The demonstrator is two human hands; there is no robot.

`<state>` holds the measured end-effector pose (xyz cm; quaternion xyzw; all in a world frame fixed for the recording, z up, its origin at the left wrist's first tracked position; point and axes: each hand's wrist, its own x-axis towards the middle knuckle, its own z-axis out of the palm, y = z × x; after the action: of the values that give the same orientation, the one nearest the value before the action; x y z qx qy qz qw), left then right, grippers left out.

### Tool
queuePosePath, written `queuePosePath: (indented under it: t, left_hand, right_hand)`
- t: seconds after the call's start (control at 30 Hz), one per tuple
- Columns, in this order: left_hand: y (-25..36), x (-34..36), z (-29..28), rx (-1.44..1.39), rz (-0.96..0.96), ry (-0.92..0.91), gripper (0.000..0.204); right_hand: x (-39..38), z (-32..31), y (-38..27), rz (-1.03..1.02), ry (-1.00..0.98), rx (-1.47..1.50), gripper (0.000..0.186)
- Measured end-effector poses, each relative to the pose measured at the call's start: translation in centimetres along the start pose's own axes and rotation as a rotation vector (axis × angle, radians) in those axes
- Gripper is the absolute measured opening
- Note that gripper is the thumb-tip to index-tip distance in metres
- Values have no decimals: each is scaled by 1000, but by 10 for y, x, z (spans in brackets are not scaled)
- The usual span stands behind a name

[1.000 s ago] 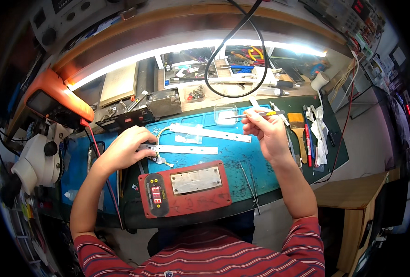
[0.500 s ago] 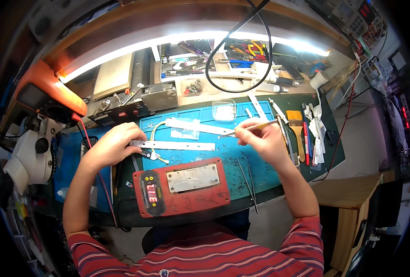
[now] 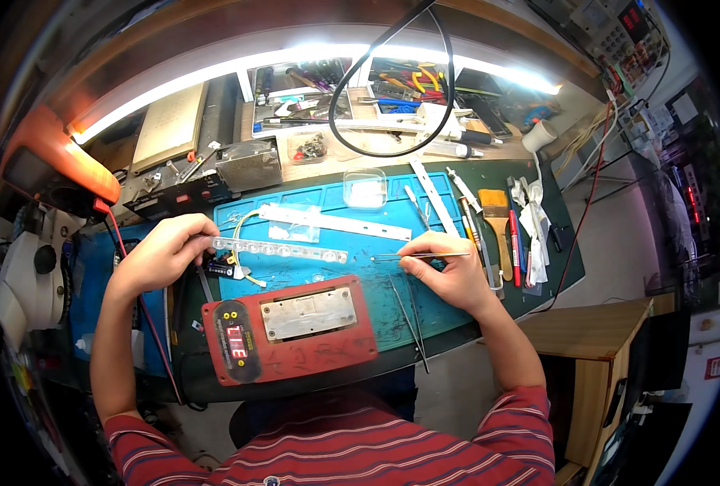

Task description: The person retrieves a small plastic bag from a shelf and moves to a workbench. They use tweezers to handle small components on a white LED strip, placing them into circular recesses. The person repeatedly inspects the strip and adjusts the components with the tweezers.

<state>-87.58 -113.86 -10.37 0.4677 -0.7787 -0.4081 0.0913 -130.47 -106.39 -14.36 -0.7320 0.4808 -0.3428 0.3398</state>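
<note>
Your left hand (image 3: pixel 166 255) has thumb and fingers clamped on the left end of the lensed strip (image 3: pixel 279 250), which lies across your view over the blue mat (image 3: pixel 449 316), its row of clear domes showing. Your right hand (image 3: pixel 449 275) pinches a pair of tweezers (image 3: pixel 388 257), points toward the strip's free end but apart from it; you cannot tell whether those points meet. Nearer you, the red heating unit (image 3: pixel 319 348) carries a display (image 3: pixel 236 342) of glowing red digits, small print alongside it, and dark handwritten-looking marks across the casing. Behind the strip lies another white strip (image 3: pixel 368 228).
</note>
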Motion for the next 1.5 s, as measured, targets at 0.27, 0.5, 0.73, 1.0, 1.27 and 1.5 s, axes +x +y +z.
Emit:
queuePosePath:
  t: [0.27, 0.5, 0.73, 1.0, 1.27, 1.5]
  left_hand:
    - [4, -19, 15, -243, -28, 137, 10]
    - [5, -16, 16, -364, -3, 157, 13]
    - [-4, -5, 13, -469, -47, 62, 19]
    - [0, -1, 16, -367, -33, 87, 20]
    - [-2, -1, 16, -343, -15, 122, 20]
    - [-3, -2, 15, -349, -11, 130, 24]
  right_hand:
    - [1, 5, 12, -67, 37, -9, 13]
    - [1, 9, 13, -75, 68, -23, 9]
    - [-3, 8, 10, -81, 18, -10, 9]
    - [-2, 10, 15, -104, 76, -42, 10]
    - [0, 12, 4, -150, -25, -24, 9]
    - [6, 2, 14, -90, -40, 36, 13]
